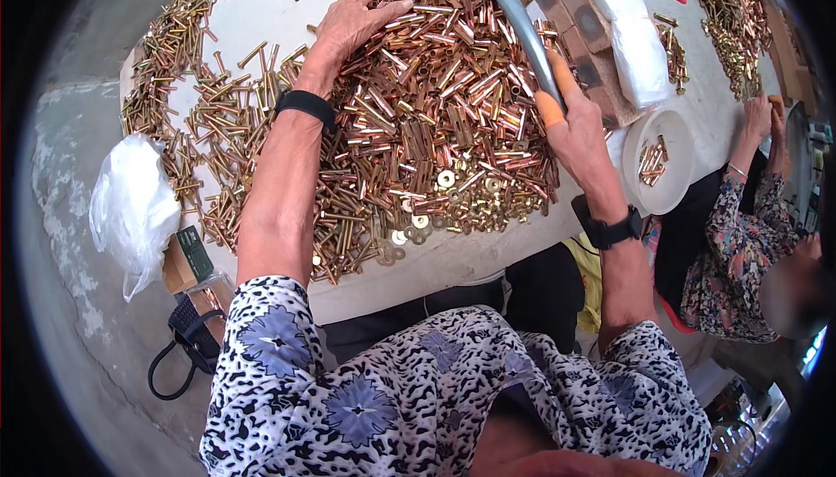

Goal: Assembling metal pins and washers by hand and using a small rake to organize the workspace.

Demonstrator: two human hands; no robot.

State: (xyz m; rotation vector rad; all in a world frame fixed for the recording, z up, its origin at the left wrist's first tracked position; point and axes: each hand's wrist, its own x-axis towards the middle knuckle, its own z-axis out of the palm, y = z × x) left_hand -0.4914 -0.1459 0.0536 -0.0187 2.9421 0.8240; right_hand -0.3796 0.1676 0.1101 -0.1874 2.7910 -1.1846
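Note:
A large heap of coppery metal sleeves [453,94] covers the middle of the white table. At its far left edge my left hand [353,24] rests on the pieces, thumb and fingers apart; some fingertips are hidden. My right hand [575,124], with orange covers on two fingers, is closed round a grey-blue handled tool [515,20]. The tool reaches away over the heap's right side, and dark prongs show at its far end. Gold-coloured bolts [231,98] spread along the left side of the heap. Round washers [446,179] and nuts lie at its near edge.
A row of bricks [570,20] and a white plastic-wrapped bundle [629,41] stand right of the heap. Beyond are a white bowl [640,198] with a few pieces and more bolts [718,15]. A co-worker [740,224] sits at right. A plastic bag [135,202] hangs at left.

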